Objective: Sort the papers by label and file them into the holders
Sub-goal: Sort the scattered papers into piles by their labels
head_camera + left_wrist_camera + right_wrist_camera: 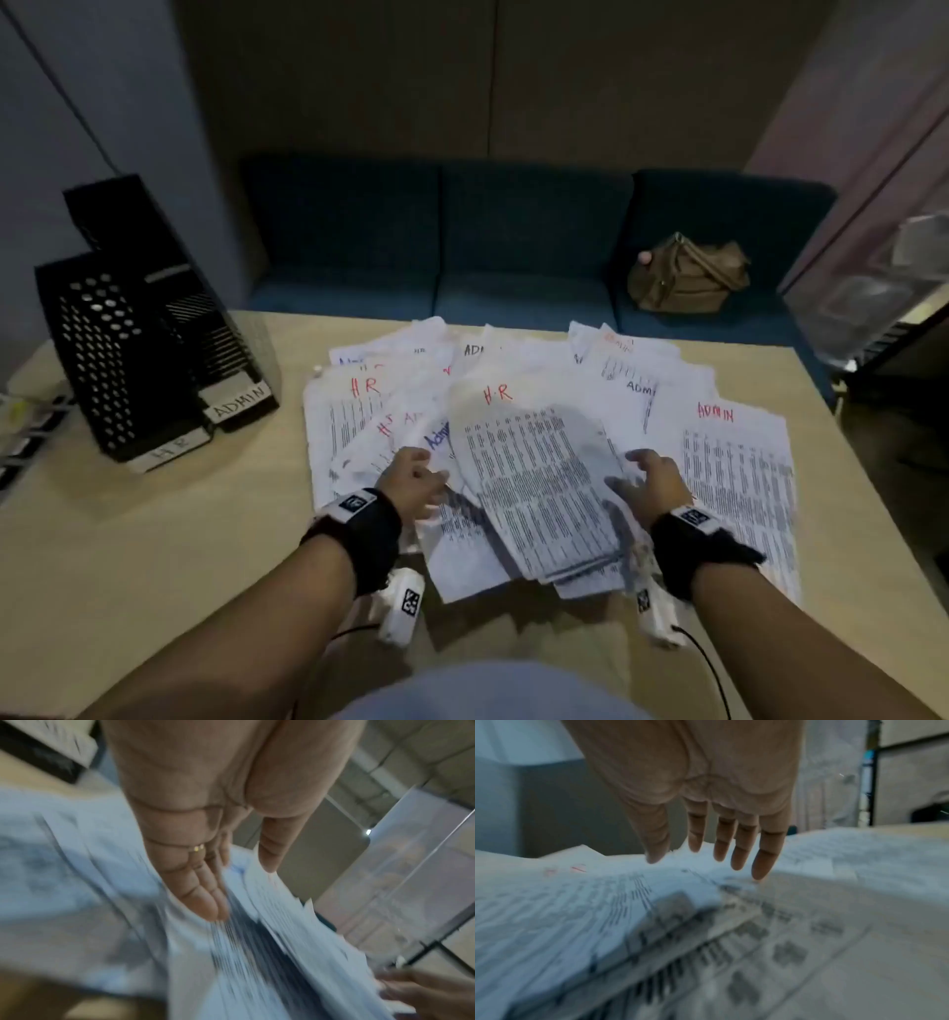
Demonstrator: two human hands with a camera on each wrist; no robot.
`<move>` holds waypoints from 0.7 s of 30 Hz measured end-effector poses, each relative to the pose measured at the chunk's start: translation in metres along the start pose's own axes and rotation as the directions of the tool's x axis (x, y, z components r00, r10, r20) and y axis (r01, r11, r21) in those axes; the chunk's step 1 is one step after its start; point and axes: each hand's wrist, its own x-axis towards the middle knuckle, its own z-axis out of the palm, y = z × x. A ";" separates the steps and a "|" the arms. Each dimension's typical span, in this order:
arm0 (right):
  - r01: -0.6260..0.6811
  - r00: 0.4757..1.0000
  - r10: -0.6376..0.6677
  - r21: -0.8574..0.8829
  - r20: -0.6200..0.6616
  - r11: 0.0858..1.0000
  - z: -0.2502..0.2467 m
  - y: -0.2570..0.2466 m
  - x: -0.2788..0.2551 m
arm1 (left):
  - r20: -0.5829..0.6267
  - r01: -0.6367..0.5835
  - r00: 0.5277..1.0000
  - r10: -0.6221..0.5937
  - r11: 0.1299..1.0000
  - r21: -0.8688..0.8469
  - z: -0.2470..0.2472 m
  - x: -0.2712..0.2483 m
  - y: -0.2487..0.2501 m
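Printed papers (539, 462) marked HR or ADMIN in red and blue lie fanned across the table. A stack topped by an HR sheet (498, 395) lies in the middle between my hands. My left hand (411, 480) hovers at its left edge with straight fingers (203, 898) over the sheets. On the stack's right edge my right hand (649, 478) is spread, fingers (762, 862) straight, just above the paper (654, 902). Neither hand grips anything. Two black holders stand at the far left, labelled HR (169, 455) and ADMIN (241, 403).
The tan table (154, 539) has bare wood at the left front. A blue sofa (513, 246) with a brown bag (688, 277) sits behind the table. Glass partition (883, 288) at the right. Cables hang from my wrist cameras near the front edge.
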 end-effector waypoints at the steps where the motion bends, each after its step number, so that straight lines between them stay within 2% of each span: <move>1: -0.052 0.999 0.052 0.056 0.002 0.997 0.005 -0.002 0.005 | -0.003 0.014 1.000 -0.014 1.000 0.005 0.007 0.003 0.002; 2: -0.104 0.995 0.102 0.094 0.022 0.990 0.010 -0.003 0.007 | -0.024 0.048 0.999 -0.048 0.999 0.015 0.012 0.003 0.002; 7: -0.201 0.977 0.175 0.259 0.119 0.945 0.029 -0.003 0.005 | -0.083 -0.012 0.996 0.018 0.997 0.070 0.019 0.019 -0.002; 9: -0.190 0.981 0.173 0.289 0.083 0.938 0.033 -0.003 0.006 | -0.109 -0.045 0.993 0.052 0.997 0.068 0.019 0.023 -0.003; 12: -0.201 0.979 0.173 0.365 0.110 0.909 0.037 -0.005 0.002 | -0.095 -0.043 0.995 0.039 0.998 -0.046 0.023 0.024 -0.003; 15: -0.179 0.984 0.157 0.392 0.087 0.902 0.043 -0.006 0.001 | -0.103 -0.023 0.994 0.022 1.000 -0.010 0.028 0.024 -0.005; 18: -0.134 0.991 0.132 0.308 0.029 0.942 0.046 -0.007 -0.001 | -0.293 0.006 0.956 0.020 0.996 0.088 0.023 0.023 -0.007; 21: -0.100 0.992 0.073 0.267 0.106 0.959 0.044 -0.010 -0.003 | -0.408 0.049 0.913 -0.021 0.997 0.059 0.005 0.023 -0.014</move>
